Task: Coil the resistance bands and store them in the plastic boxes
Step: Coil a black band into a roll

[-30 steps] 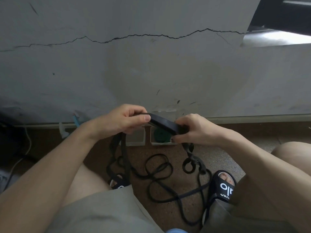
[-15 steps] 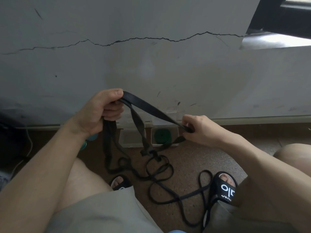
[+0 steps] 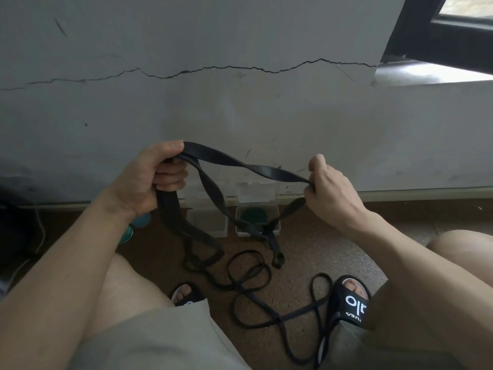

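Observation:
A wide black resistance band point(image 3: 240, 165) stretches between my hands in front of the wall. My left hand point(image 3: 154, 177) grips one end in a fist, with more band hanging below it. My right hand point(image 3: 328, 185) pinches the other end between thumb and fingers. Loops of the band sag down to the floor between my knees. A thin black band point(image 3: 256, 292) lies tangled on the floor. Two clear plastic boxes stand by the wall: the left box point(image 3: 208, 222) looks empty, the right box point(image 3: 272, 209) holds a coiled green band point(image 3: 253, 215).
A cracked grey wall rises just behind the boxes. My feet in black slides point(image 3: 352, 303) rest on the brown floor beside the thin band. A teal object point(image 3: 130, 231) shows under my left wrist. A white cable point(image 3: 40, 231) runs at the far left.
My hands have moved apart and upward, drawing the folded wide band out into a long stretch. The hanging loops have lifted partly off the floor.

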`<state>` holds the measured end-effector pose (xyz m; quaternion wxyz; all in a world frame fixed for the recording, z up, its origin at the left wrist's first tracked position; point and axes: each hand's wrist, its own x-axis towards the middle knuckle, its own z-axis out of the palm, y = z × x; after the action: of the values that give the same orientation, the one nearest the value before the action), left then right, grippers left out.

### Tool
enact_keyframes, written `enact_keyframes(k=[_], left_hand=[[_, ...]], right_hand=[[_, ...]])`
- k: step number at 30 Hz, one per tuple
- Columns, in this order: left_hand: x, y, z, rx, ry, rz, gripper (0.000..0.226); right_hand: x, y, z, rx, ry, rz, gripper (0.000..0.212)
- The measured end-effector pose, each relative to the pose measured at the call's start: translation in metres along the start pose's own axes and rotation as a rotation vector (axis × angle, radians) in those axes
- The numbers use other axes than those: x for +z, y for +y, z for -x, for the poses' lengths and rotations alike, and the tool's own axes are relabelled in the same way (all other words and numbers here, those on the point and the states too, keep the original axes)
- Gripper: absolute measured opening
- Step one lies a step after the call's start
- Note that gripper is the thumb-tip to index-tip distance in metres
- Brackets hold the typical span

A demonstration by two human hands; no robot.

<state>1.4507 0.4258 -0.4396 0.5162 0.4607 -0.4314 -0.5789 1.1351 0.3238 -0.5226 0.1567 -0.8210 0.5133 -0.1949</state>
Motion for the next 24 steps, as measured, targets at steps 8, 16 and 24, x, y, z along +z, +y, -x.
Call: enact_keyframes(k=[8, 16, 24], left_hand=[[0.001, 0.0, 0.0, 0.011, 0.07, 0.044, 0.042], [-0.012, 0.003, -0.003, 0.061, 0.225, 0.107, 0.042], [-0.029, 0.008, -0.009, 0.173, 0.487, 0.443, 0.04]], right_hand=[[-0.001, 0.011, -0.002, 0.065, -0.412, -0.104, 0.017], [0.006, 0.031, -0.009, 0.128, -0.24, 0.162, 0.014], [0.02, 0.034, -0.012, 0.322, -0.313, -0.053, 0.006]])
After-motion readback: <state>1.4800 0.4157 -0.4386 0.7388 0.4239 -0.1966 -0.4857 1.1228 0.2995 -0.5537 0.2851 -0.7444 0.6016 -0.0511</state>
